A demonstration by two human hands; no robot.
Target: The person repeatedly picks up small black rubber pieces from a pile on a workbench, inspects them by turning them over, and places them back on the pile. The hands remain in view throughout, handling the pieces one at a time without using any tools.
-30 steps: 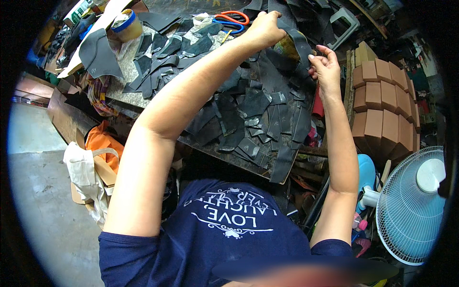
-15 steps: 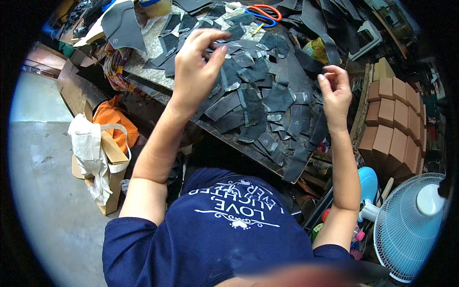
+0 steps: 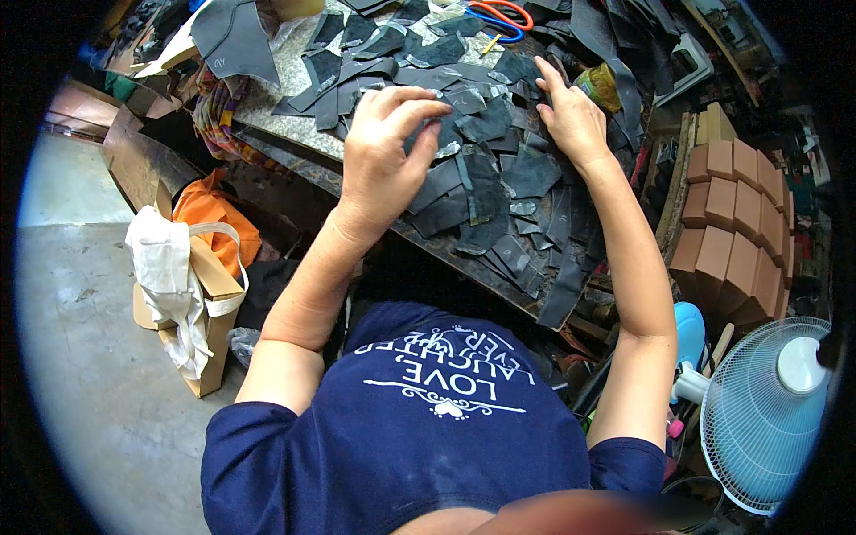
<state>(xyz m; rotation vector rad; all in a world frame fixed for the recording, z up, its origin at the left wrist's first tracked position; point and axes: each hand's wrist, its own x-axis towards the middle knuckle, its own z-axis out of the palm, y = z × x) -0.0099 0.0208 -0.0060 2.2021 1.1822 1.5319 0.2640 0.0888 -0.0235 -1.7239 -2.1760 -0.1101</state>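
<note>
Many dark, leather-like cut pieces (image 3: 530,171) lie overlapping across the worktable. Above their left part hovers my left hand (image 3: 385,156), fingers loosely bent and thumb apart from the forefinger; no object shows in it. My right hand (image 3: 573,120) reaches over the right side of the pile with its fingers stretched out, holding nothing visible. Just right of that hand stand a yellowish jar (image 3: 597,87) and a long black strip (image 3: 629,102) that hangs in a curve. Scissors (image 3: 499,18) with orange and blue handles lie at the far edge of the pile.
A larger dark piece (image 3: 236,45) rests at the table's far left. Stacked brown boxes (image 3: 736,227) stand on the right, above a white-and-blue fan (image 3: 767,415). On the left floor side is a carton (image 3: 209,348) with a white cloth bag (image 3: 165,272) and orange fabric (image 3: 214,218).
My right hand has let go of the black strip and moved left over the pieces, its fingers straightening. My left hand has shifted slightly right and nearer to me.
</note>
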